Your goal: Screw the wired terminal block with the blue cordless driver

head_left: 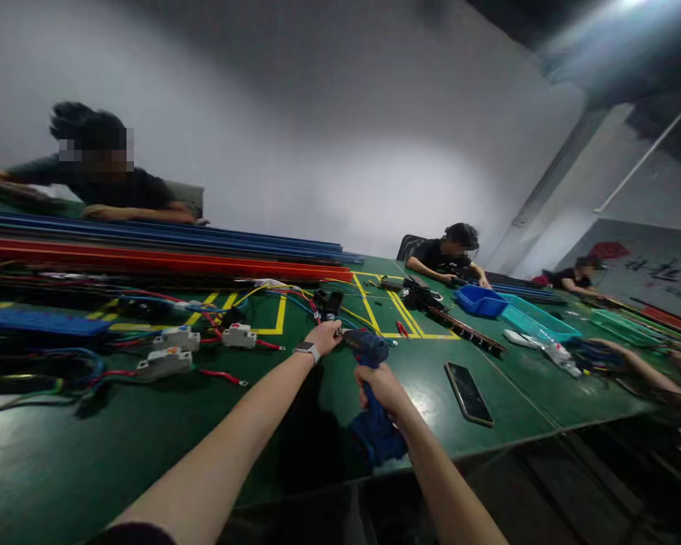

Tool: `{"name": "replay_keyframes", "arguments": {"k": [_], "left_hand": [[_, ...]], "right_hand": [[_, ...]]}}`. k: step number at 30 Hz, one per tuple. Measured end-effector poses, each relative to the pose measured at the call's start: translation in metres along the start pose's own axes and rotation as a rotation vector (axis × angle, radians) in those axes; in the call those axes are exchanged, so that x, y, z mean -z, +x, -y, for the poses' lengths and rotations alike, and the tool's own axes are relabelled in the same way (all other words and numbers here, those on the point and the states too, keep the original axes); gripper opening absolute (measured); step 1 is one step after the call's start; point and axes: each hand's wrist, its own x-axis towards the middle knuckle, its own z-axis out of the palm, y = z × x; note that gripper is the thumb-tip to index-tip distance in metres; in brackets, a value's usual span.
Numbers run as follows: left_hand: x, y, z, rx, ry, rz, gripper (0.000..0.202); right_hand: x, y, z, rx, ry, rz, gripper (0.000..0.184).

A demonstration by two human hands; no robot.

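Observation:
My right hand [381, 384] is wrapped round the grip of a blue cordless drill [371, 348]. The drill's front end points left, towards my left hand [324, 339], which wears a watch [306, 348] at the wrist. The fingers of my left hand are closed right by the drill's tip; what they pinch is too small and dark to make out. Just beyond them sits a black part [329, 304] with red, blue and yellow wires running to it. To the left, white circuit breakers [239, 335] with red leads lie on the green table [204, 446].
Long red rails [164, 257] and blue rails [164, 231] lie along the back left. A phone [468, 393] is right of the drill. Further right are red-handled pliers [402, 328], a blue bin [480, 300] and a teal tray [539, 319]. Several people work around the table.

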Motion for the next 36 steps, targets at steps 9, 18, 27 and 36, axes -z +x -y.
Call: {"name": "replay_keyframes", "arguments": {"k": [9,18,27,36], "left_hand": [[-0.0007,0.0017,0.0014,0.004,-0.01,-0.004,0.013],[-0.0034,0.0029,0.0039,-0.007,-0.005,-0.013,0.013],[-0.0016,0.0023,0.0022,0.006,-0.004,0.0,0.012],[0.0024,0.001,-0.0008,0.016,-0.002,0.006,0.013]], "right_hand": [[-0.0014,-0.0017,0.0022,-0.011,0.019,0.019,0.016],[-0.0014,-0.001,0.0014,-0.006,0.055,0.02,0.016],[-0.0014,-0.0003,-0.0005,-0.005,0.066,0.008,0.016],[-0.0013,-0.0007,0.0004,-0.004,0.057,0.012,0.016]]}}
